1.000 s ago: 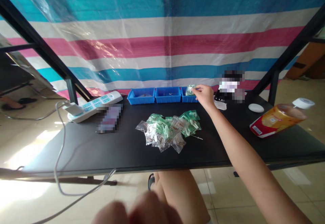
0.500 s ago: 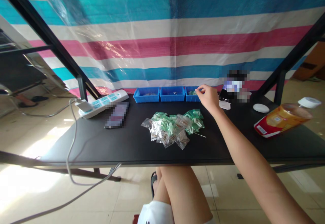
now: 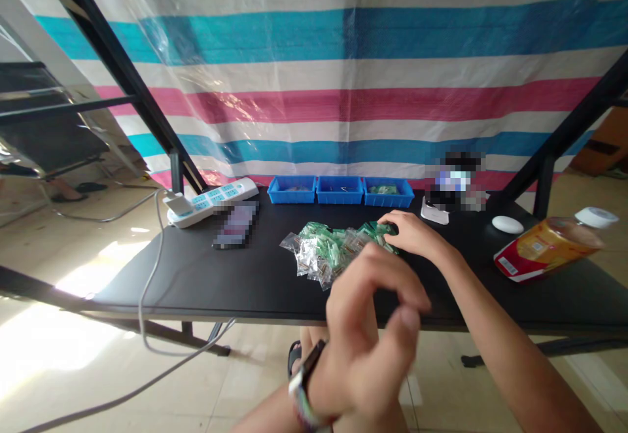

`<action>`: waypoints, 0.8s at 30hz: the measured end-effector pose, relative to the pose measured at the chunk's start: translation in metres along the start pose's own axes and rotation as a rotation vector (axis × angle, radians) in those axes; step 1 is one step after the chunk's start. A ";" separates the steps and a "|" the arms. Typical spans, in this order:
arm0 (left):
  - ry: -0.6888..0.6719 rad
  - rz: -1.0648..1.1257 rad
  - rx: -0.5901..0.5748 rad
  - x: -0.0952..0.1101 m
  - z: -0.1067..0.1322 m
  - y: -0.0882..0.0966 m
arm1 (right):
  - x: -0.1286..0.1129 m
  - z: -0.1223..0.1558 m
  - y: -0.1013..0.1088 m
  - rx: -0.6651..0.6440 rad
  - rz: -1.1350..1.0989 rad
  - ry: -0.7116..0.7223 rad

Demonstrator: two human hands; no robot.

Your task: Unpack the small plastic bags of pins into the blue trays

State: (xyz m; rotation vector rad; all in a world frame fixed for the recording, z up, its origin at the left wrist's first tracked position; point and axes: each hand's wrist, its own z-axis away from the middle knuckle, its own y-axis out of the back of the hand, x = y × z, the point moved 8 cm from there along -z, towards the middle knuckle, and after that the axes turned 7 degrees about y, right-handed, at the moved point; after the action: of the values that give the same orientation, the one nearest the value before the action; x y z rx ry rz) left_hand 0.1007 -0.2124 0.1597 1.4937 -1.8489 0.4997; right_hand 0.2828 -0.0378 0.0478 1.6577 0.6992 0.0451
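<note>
A pile of small plastic bags lies mid-table, some green and some clear with little brown pin-like pieces inside. My right hand reaches the pile's right end, index finger and thumb apart around the edge of the green bags. Close to the camera and slightly blurred is my left hand, with a band on its wrist. Its fingers are curled in towards the thumb, and nothing shows between them. It hovers in front of the table edge, covering part of the pile.
Behind the pile stand a left blue bin, a middle one and a right one with green bags. A power strip and a phone lie left. On the right are a bottle and a white oval object.
My right hand has moved from the right blue bin down to the pile's right end. My left hand has come into view from below. The view has shifted slightly.
</note>
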 end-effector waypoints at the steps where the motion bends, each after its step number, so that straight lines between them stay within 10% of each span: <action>1: 0.041 0.043 0.137 -0.015 -0.014 0.009 | 0.000 0.000 0.001 0.009 0.033 -0.022; 6: 0.152 -0.064 0.227 -0.098 -0.097 0.039 | -0.001 -0.007 0.025 0.188 0.159 -0.120; 10: 0.135 -0.301 0.166 -0.136 -0.131 0.070 | 0.004 -0.028 0.032 0.439 -0.455 -0.143; 15: -0.075 -0.680 -0.122 -0.151 -0.134 0.081 | -0.006 -0.069 0.009 0.504 -1.295 -0.167; 24: -0.194 -0.842 -0.264 -0.167 -0.106 0.099 | -0.030 -0.099 -0.026 0.348 -1.486 -0.256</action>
State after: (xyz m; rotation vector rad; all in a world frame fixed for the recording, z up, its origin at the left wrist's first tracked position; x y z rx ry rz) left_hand 0.0507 0.0002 0.1239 1.9799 -1.1759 -0.2867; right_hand 0.2074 0.0373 0.0566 1.0515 1.6164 -1.3648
